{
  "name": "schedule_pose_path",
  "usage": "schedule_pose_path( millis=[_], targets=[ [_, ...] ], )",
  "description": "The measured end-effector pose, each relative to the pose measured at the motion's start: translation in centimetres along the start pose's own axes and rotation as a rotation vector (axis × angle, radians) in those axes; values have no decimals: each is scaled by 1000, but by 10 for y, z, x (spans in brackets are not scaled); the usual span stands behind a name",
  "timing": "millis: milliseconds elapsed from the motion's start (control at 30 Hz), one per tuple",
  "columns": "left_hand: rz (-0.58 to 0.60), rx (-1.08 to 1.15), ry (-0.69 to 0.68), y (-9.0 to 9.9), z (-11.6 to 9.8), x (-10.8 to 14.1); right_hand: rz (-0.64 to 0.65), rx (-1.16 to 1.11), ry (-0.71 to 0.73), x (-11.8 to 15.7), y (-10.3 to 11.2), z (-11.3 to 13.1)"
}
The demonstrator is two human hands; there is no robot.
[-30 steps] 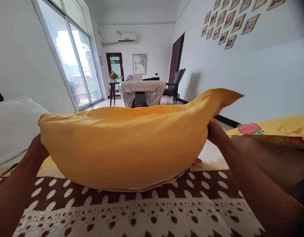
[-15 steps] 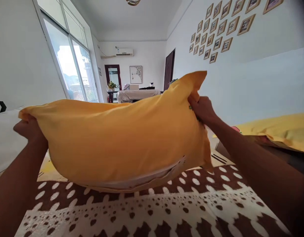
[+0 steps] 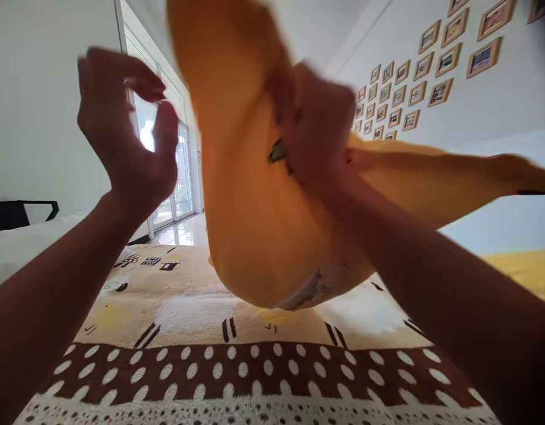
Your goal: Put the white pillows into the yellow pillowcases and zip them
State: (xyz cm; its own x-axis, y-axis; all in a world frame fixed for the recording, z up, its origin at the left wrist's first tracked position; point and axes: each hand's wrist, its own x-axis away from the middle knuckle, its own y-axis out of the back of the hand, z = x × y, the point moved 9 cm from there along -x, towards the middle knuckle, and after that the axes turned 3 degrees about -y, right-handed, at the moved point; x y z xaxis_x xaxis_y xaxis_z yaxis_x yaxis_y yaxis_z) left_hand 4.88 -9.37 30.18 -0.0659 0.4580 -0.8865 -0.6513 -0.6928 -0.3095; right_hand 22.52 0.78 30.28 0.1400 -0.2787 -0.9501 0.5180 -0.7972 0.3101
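The orange pillow [image 3: 250,206] hangs tilted above the bed, its upper end reaching the top of the view. My right hand [image 3: 314,124] is closed on its fabric near the middle. To the left of the pillow, my left hand [image 3: 130,118] is raised and empty, thumb and fingers curved apart, not touching the cloth. A small green patch shows beside my right fingers. Whitish material shows at the pillow's lower edge. Below lies a patterned blanket [image 3: 192,360] with a brown dotted band.
A yellow cloth [image 3: 524,268] lies at the right edge. White bedding [image 3: 37,239] and a black frame [image 3: 10,215] are at the left. Glass doors [image 3: 183,165] stand behind, and framed pictures [image 3: 447,62] hang on the right wall.
My left hand has let go of the pillow's left corner. My right hand has risen and moved left, and the pillow has swung from lying across the view to a steep tilt. The view has shifted.
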Motion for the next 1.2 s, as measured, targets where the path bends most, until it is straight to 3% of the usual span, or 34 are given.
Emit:
schedule_pose_path(
  millis=[67, 133, 200, 267, 367, 467, 567, 733, 967, 1200],
  targets=[
    [148, -104, -414, -12, -64, -11, 9, 77, 110, 5, -5, 23],
    [392, -180, -606, -32, -93, -3, 8, 138, 218, 16, -19, 35],
    [707, -174, -592, -55, -91, 15, -12, 144, 265, 25, -33, 36],
    [982, -82, -450, -71, -73, 37, -34, 150, 279, 29, -41, 33],
    [1166, -47, -230, -82, -39, 58, -26, 206, 302, 28, -41, 33],
    [1255, -167, -188, -89, -19, 69, 35, 289, 315, 30, -33, 35],
    [1344, -190, -167, -95, -15, 76, 91, 355, 350, 39, -26, 39],
    [1332, -235, -145, -102, -5, 75, 161, 394, 465, 53, -9, 35],
    [1291, -440, -227, -105, 28, 70, 432, 485, 425, 60, 26, -16],
    [1204, -464, -111, -109, 40, 67, 490, 640, 376, 70, 65, -66]
  ],
)
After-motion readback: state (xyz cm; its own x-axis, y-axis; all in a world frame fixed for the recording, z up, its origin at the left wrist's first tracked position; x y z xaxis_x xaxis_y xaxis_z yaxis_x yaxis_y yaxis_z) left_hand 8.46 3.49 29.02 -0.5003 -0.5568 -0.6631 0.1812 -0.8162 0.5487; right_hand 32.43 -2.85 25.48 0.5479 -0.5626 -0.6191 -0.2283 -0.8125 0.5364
